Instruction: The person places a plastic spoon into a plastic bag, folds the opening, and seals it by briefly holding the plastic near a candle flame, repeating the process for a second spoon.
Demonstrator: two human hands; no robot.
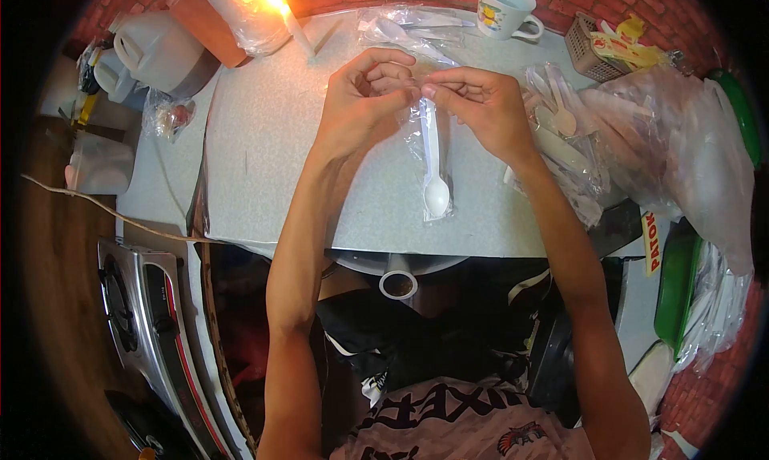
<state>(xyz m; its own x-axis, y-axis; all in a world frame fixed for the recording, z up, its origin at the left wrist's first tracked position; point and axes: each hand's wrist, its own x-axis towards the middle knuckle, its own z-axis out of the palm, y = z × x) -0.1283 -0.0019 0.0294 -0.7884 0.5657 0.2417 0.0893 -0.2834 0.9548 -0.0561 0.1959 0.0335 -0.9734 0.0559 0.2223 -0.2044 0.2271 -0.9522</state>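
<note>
A white plastic spoon (435, 194) lies in a clear plastic sleeve (415, 135), bowl toward me, over the pale tabletop. At the sleeve's top end my left hand (370, 90) pinches the film between thumb and fingers. Right beside it, my right hand (483, 106) is closed in a pinch on the same end. The fingertips of both hands almost meet and hide the sleeve's edge. Beyond the hands lie more wrapped utensils (400, 32). A lit white candle (298, 32) stands upright, farther off than my left hand.
A floral mug (503, 11) and a woven basket (583, 47) stand at the back right. Bagged spoons (563, 115) and a large clear plastic bag (685, 131) crowd the right side. Jugs (164, 55) stand at the left, above a gas stove (152, 316).
</note>
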